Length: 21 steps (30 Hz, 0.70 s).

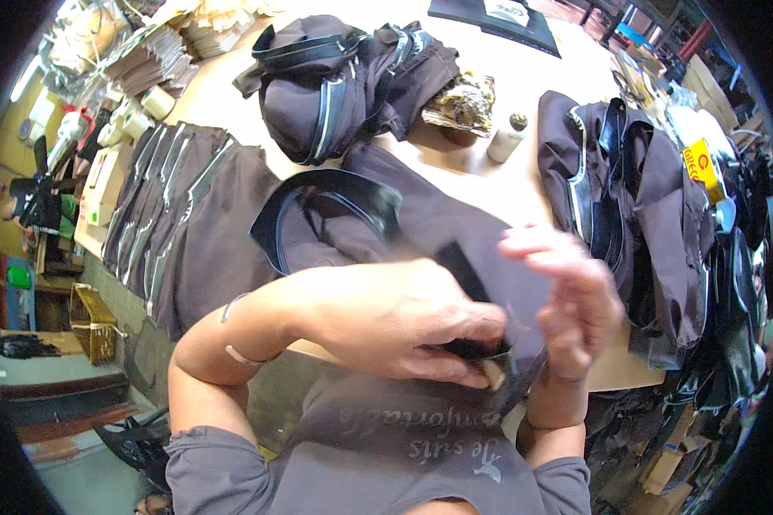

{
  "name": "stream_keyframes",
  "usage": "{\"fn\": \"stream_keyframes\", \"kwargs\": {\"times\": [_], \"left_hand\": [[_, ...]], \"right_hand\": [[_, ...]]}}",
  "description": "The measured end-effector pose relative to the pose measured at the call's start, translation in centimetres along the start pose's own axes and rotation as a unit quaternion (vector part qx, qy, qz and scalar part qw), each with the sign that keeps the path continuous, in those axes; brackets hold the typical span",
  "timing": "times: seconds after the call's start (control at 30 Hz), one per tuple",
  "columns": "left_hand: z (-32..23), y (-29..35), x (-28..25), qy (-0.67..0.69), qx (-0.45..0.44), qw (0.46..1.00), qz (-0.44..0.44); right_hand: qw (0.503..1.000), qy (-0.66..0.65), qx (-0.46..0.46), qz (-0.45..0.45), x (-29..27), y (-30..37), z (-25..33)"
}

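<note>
A dark brown-grey garment point(455, 206) with a black-lined waistband point(326, 184), apparently trousers, lies across the table in front of me and reaches my body. My left hand point(404, 318) bends across it from the left, its fingers closed on a black fabric strip point(461, 268) at the garment's near part. A small pale tip shows beside the fingertips; I cannot make out what it is. To the right, my right hand point(571, 300) is raised above the cloth, blurred, with fingers loosely curled and apart, holding nothing I can see.
Bundled dark garments point(313, 94) sit at the far middle, beside a gold-patterned packet point(459, 105) and a white bottle point(507, 139). Layered garment pieces point(180, 206) hang over the left edge. More garments point(670, 215) drape at the right. Paper stacks point(146, 60) stand far left.
</note>
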<state>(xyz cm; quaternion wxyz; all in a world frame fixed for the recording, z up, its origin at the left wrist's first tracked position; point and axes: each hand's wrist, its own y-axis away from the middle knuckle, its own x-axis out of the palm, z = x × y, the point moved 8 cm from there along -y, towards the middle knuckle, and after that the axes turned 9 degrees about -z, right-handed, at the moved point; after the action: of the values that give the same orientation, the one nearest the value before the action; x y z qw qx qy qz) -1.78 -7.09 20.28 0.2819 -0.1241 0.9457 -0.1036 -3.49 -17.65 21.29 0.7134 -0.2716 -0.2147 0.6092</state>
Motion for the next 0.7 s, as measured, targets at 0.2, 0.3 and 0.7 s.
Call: {"fn": "stream_keyframes", "kwargs": {"times": [0.2,0.3,0.7], "left_hand": [[3.9,3.8,0.1,-0.101,-0.165,0.979,-0.073],[5.1,5.5,-0.3,-0.068,-0.215,0.963,-0.149],[4.3,5.3,0.3,-0.118,-0.192,0.956,-0.187]], "right_hand": [[0.969,-0.008,0.208,0.132,3.1,4.7,-6.1],[0.963,-0.029,0.238,0.123,3.7,5.0,-6.7],[0.979,0.001,0.172,0.111,3.9,5.5,-5.2]]}}
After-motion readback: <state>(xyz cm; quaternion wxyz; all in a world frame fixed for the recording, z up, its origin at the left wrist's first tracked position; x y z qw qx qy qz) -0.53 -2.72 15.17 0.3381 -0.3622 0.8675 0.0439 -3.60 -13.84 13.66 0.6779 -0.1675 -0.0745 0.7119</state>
